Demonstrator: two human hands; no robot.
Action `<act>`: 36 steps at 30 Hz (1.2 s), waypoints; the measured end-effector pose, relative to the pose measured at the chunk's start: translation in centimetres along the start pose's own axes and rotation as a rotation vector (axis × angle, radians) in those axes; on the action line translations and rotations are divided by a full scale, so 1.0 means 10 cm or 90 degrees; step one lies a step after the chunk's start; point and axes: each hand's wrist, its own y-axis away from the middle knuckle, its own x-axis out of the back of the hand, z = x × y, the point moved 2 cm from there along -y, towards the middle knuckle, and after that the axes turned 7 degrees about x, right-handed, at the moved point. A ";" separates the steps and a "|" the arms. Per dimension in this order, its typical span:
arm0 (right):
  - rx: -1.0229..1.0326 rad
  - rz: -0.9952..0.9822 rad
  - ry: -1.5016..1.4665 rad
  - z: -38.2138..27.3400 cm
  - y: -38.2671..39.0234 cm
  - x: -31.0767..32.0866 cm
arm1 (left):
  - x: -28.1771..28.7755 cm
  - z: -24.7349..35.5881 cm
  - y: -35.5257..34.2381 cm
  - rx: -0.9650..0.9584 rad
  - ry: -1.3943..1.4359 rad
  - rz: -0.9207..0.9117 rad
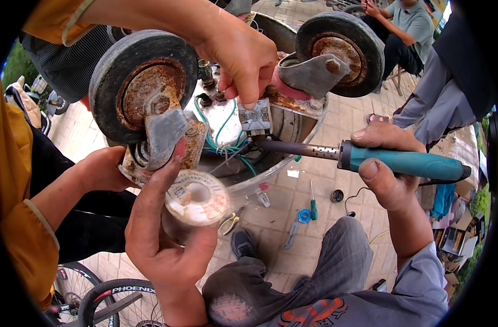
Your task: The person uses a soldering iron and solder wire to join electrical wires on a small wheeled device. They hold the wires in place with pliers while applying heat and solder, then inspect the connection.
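Note:
My left hand (157, 242) is wrapped round a pale spool of solder wire (212, 203), with the thumb up near a rusty caster bracket. In my right hand (393, 185) is a teal-handled soldering iron (418, 163), its dark metal barrel pointing left. The iron's tip is at the lower edge of a small grey metal block (254, 118) among green wires (208, 128). A co-worker's hand (240, 60) reaches from above with fingertips on that block. Their other hand (103, 174) grips the base beside the left caster wheel (142, 90).
A second caster wheel (341, 52) stands up on the upturned round base. Below on the paving lie a green screwdriver (313, 201), a blue round piece (304, 216) and yellow pliers (231, 220). A bicycle wheel (91, 305) is at the lower left. Other people are at the upper right.

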 end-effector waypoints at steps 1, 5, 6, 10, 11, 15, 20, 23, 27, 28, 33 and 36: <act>0.011 0.003 0.019 0.00 0.01 0.01 | 0.00 0.00 0.00 0.000 0.001 0.002; 0.011 -0.001 0.019 0.01 0.00 0.00 | -0.01 0.00 -0.01 0.013 0.010 0.007; 0.012 0.000 0.015 -0.01 0.00 0.00 | -0.01 0.02 0.01 0.020 0.012 0.010; 0.024 -0.013 0.031 -0.02 -0.01 0.01 | 0.00 0.05 0.02 0.027 -0.002 0.015; 0.025 -0.014 0.031 -0.02 -0.01 0.01 | 0.00 0.05 0.02 0.021 -0.004 0.013; 0.018 -0.005 0.009 -0.01 0.00 0.00 | 0.00 0.05 0.00 0.013 -0.007 0.007; 0.029 -0.023 0.046 -0.02 -0.01 0.01 | -0.01 0.07 0.00 0.046 -0.016 -0.008; 0.025 -0.017 0.036 -0.03 0.00 0.00 | -0.01 0.08 0.01 0.059 -0.029 -0.016; 0.020 -0.033 0.033 -0.05 -0.01 -0.02 | -0.01 0.09 0.01 0.060 -0.032 -0.025; 0.023 -0.041 0.042 -0.06 -0.02 0.00 | -0.01 0.09 0.00 0.053 -0.032 -0.025; 0.071 -0.049 0.053 -0.06 -0.02 -0.03 | -0.01 0.07 -0.01 0.021 -0.030 -0.023; 0.075 -0.068 0.077 -0.07 -0.03 0.01 | 0.00 0.07 0.01 0.045 -0.035 -0.014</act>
